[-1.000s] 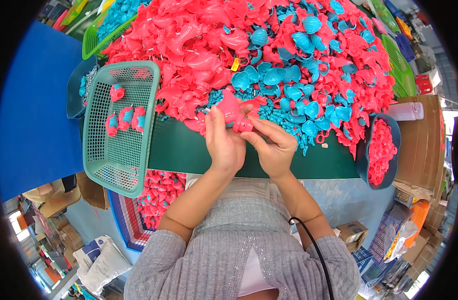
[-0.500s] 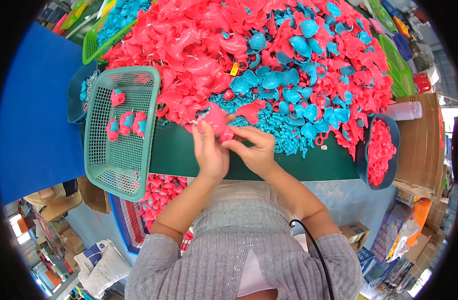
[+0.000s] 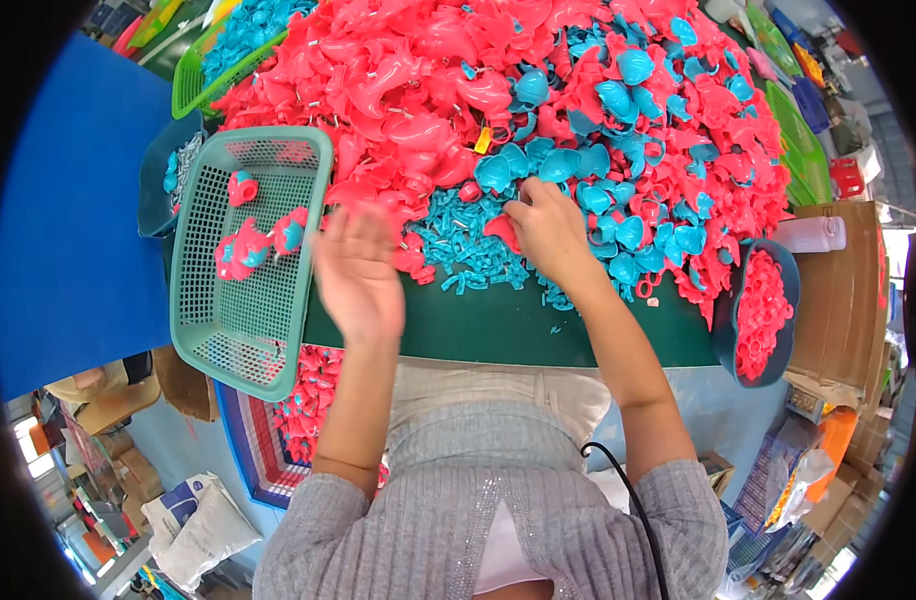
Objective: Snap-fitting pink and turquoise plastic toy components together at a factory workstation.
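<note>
My left hand point(image 3: 358, 275) is open, palm up, its fingers blurred by motion, beside the right rim of a green mesh basket point(image 3: 313, 290). Inside the basket lie several pink-and-blue plastic toy pieces point(image 3: 246, 250), some bunched against its right wall. My right hand point(image 3: 556, 235) reaches down into the heap with fingers bent together. A small pink plastic piece point(image 3: 500, 230) lies at its fingers, and blue shell-shaped cups point(image 3: 558, 165) lie just beyond. Whatever the fingertips pinch is hidden. Small blue plastic parts point(image 3: 465, 235) are spread left of that hand.
A large heap of pink plastic shells point(image 3: 398, 75) covers the far side of the green table point(image 3: 458, 325). At the right edge stands a dark tub of pink rings point(image 3: 763, 315); at the left, a tub of metal parts point(image 3: 158, 185). Below the table is a crate of pink pieces point(image 3: 303, 410).
My hands have parted. The pink shell they held together is no longer in them. My left hand has moved left to the basket, where the pieces have shifted; my right has reached forward.
</note>
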